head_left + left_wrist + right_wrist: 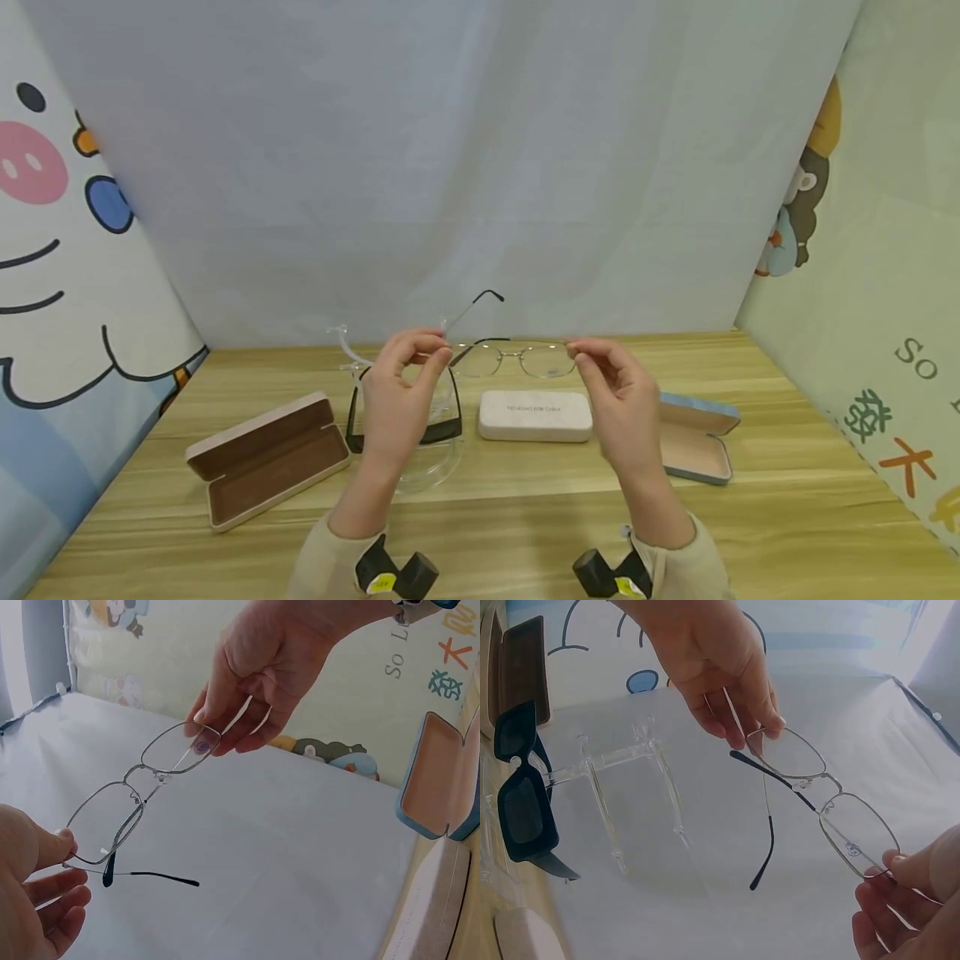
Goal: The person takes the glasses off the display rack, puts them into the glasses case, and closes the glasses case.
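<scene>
Thin metal-framed glasses [511, 357] are held up above the table, lenses side by side and temples unfolded, pointing away from the person. My left hand [405, 392] pinches the left end of the frame between thumb and fingers. At the other end, my right hand [621, 400] pinches the frame near the hinge. In the left wrist view the glasses [142, 769] show dark temple tips, and one lens carries a small round mark. The right wrist view shows both hands on the frame's outer corners.
Behind my left hand, black sunglasses [526, 795] sit on a clear display stand [622, 756]. A closed white case [536, 417] lies mid-table, an open brown-lined case [273, 467] at left, an open blue case [697, 457] at right. A grey cloth [465, 167] hangs behind.
</scene>
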`<control>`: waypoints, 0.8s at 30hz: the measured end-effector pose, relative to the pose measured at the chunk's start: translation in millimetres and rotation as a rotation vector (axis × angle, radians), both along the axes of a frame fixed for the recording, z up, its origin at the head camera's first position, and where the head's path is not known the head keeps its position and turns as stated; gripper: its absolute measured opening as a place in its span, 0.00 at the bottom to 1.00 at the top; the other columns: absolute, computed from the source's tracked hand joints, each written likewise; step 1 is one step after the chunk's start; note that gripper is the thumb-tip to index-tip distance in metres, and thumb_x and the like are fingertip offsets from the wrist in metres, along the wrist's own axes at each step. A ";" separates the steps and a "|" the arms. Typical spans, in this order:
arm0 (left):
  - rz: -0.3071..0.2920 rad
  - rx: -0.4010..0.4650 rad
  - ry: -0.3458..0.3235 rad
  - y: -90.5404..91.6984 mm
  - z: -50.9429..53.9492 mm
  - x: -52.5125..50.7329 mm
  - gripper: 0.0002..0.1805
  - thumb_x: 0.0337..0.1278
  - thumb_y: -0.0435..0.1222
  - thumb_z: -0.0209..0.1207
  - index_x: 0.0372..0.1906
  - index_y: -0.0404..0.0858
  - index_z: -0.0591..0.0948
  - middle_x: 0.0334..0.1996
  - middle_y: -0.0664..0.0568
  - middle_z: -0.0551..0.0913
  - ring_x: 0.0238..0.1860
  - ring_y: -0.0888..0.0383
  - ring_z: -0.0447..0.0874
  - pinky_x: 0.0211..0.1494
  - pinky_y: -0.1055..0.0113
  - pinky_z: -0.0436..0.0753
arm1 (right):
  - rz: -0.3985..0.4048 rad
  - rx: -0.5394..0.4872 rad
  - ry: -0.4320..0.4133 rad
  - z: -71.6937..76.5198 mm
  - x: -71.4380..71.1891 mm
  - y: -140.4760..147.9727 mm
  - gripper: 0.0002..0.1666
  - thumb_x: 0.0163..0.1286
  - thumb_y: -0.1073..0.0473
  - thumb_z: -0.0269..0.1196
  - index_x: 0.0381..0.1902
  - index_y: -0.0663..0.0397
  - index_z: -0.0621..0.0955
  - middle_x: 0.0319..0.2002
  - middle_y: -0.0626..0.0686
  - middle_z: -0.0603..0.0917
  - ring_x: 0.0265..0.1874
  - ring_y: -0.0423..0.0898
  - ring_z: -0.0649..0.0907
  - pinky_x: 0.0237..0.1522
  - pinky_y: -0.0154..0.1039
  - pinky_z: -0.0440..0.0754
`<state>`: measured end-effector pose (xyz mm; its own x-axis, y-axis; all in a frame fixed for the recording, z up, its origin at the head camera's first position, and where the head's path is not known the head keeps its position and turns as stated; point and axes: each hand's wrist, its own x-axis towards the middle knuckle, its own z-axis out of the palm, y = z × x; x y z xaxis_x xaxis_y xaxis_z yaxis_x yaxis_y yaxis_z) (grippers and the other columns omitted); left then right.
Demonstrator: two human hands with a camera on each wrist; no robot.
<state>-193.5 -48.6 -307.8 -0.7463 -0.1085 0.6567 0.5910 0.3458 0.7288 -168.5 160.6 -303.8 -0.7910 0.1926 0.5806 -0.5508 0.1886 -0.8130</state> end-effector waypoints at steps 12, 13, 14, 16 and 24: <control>-0.015 0.037 0.014 1.8 -2.1 0.1 0.04 0.54 0.35 0.60 0.34 0.38 0.81 0.30 0.51 0.83 0.28 0.63 0.76 0.28 0.74 0.72 | 0.019 -0.007 -0.020 -1.6 -2.4 0.5 0.08 0.66 0.67 0.55 0.39 0.66 0.78 0.37 0.46 0.81 0.41 0.39 0.78 0.50 0.32 0.73; -0.015 0.041 0.009 2.1 -2.3 0.3 0.04 0.54 0.35 0.60 0.34 0.38 0.81 0.29 0.51 0.82 0.27 0.63 0.76 0.25 0.74 0.71 | 0.020 -0.007 -0.023 -1.6 -2.5 0.5 0.08 0.66 0.67 0.55 0.40 0.67 0.78 0.37 0.45 0.81 0.41 0.38 0.78 0.50 0.32 0.73; -0.019 0.045 0.002 2.4 -2.4 0.6 0.04 0.54 0.35 0.60 0.34 0.38 0.82 0.28 0.51 0.82 0.26 0.63 0.74 0.23 0.74 0.69 | 0.025 -0.010 -0.025 -1.6 -2.5 0.5 0.08 0.66 0.68 0.55 0.40 0.67 0.78 0.37 0.44 0.80 0.41 0.38 0.78 0.50 0.32 0.73; -0.030 0.058 -0.019 2.9 -3.1 0.4 0.04 0.54 0.34 0.60 0.34 0.38 0.81 0.26 0.49 0.80 0.24 0.63 0.72 0.18 0.74 0.66 | 0.035 -0.017 -0.029 -2.0 -2.8 0.5 0.09 0.66 0.68 0.54 0.41 0.69 0.77 0.36 0.43 0.80 0.41 0.39 0.78 0.48 0.30 0.73; -0.103 0.140 -0.115 8.5 -4.8 -0.4 0.06 0.56 0.34 0.58 0.35 0.35 0.80 0.27 0.46 0.78 0.23 0.62 0.69 0.17 0.75 0.63 | 0.080 -0.059 -0.070 -3.1 -4.0 1.4 0.09 0.67 0.69 0.51 0.41 0.70 0.75 0.34 0.47 0.81 0.37 0.41 0.81 0.42 0.32 0.79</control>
<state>-193.8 -40.1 -312.7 -0.8273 -0.1120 0.5506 0.5282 0.1787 0.8301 -172.5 162.0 -306.9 -0.8437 0.1595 0.5126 -0.5033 0.0975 -0.8586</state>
